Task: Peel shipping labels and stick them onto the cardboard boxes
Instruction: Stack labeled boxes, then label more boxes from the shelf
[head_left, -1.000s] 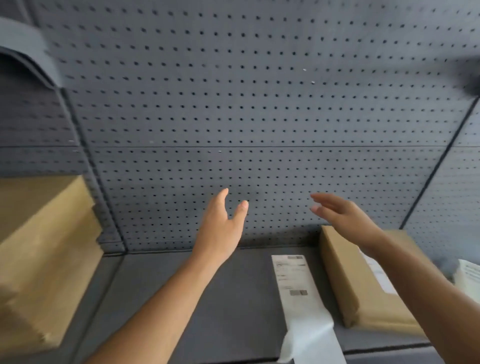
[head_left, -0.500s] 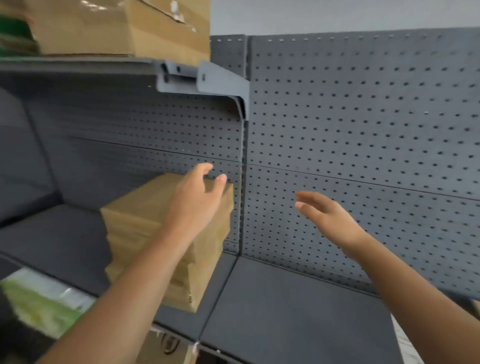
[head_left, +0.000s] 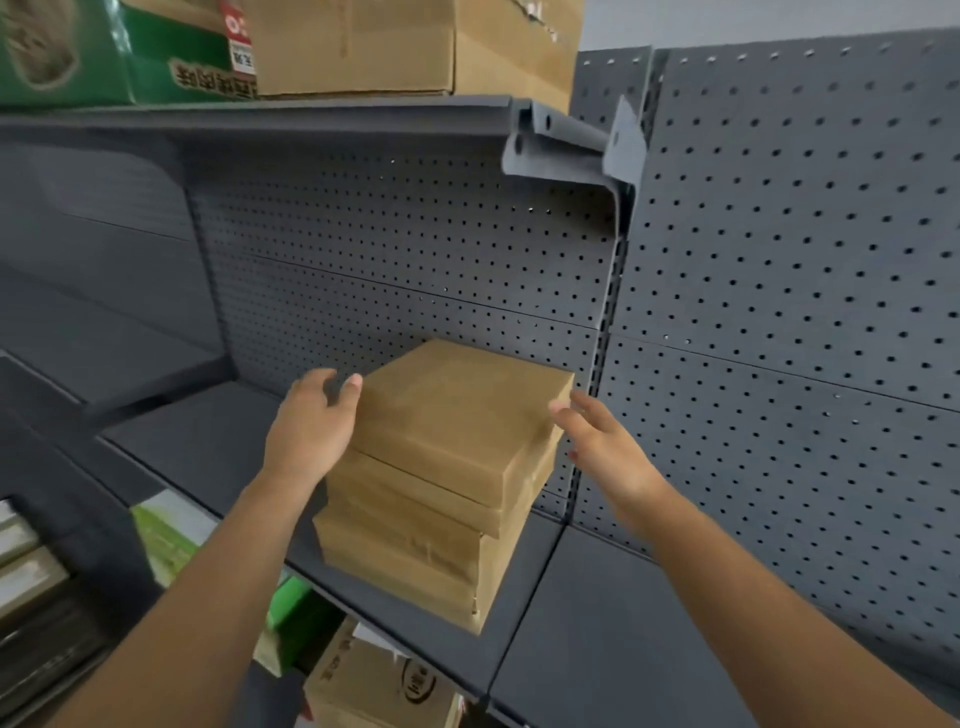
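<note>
Stack of brown cardboard boxes (head_left: 441, 499) sits on grey shelf (head_left: 208, 447), right end, just beside the upright post (head_left: 605, 332); approx. three boxes, top box (head_left: 457, 415) set slightly askew on those below; no labels visible on any face shown. Left hand (head_left: 311, 426) at top box's left side, fingers spread wide, thumb tip (head_left: 354, 382) touching the upper edge; nothing gripped. Right hand (head_left: 605, 449) near the box's right corner, open, fingers extended (contact w/ box cannot be confirmed). Pegboard back panel (head_left: 779, 260) behind; upper shelf (head_left: 311, 117) carries a large carton (head_left: 405, 47) and green box (head_left: 104, 57); more cartons below shelf.
</note>
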